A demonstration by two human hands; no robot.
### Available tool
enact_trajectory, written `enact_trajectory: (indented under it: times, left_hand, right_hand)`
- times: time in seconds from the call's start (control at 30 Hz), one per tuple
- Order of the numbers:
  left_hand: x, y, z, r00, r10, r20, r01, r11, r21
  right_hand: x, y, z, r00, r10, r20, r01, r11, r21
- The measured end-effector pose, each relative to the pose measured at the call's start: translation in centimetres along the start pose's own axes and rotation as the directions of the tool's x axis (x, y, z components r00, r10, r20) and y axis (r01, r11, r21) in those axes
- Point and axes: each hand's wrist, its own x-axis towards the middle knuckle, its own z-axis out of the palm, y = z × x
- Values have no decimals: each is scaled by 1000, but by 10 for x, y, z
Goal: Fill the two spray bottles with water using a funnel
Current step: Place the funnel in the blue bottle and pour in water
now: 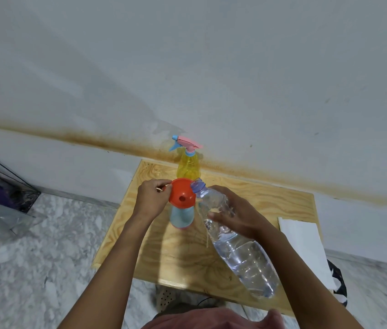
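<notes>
Nearest, the water bottle (239,252) hangs over the worktop (270,203) w/ its base toward the near-right edge. Its long axis runs near-right to far-left, open mouth up at the right rim of the funnel (181,194). R hand (237,217) has its grip wrapped round the upper body just behind the neck, fingers curled on the plastic. Water looks pooled toward the base end, so prob. no flow yet; can't tell for sure. L hand (151,198) is the nearer one to the funnel and its grip pinches the left rim, steadying it. The funnel sits in the neck of the blue spray bottle (181,216), which stands upright mid-worktop w/ no spray head on. Next move turns on lifting the base so the mouth tips down-left over the funnel bowl, not past its rim. Open room near-left; white sheet (304,243) lies right, well apart. Farthest, the yellow spray bottle (187,166) stands at the far edge, head on, by the wall.
</notes>
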Motion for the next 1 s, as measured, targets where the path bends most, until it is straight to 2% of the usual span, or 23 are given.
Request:
enact_trajectory:
  times: [0.17,0.3,0.4,0.6,1.0]
  left_hand:
    - [-2,3,0,1000,-11,2,11,1000,-6]
    - [-4,6,1,1000,-16,-13,16,1000,7]
    - [-5,7,0,1000,-19,-21,20,1000,13]
    - [-6,9,1,999,-44,-10,45,998,32]
    - [-7,6,0,997,-67,-25,67,997,27]
  right_hand:
    - [-8,1,-8,966,-93,-241,103,994,28]
    - [-8,12,-16,842,-153,-517,195,980,28]
    - [-1,16,-22,756,-133,-641,224,972,63]
    - [21,24,-33,707,-33,-706,177,975,131]
    - [37,38,-37,621,-6,-784,147,983,110]
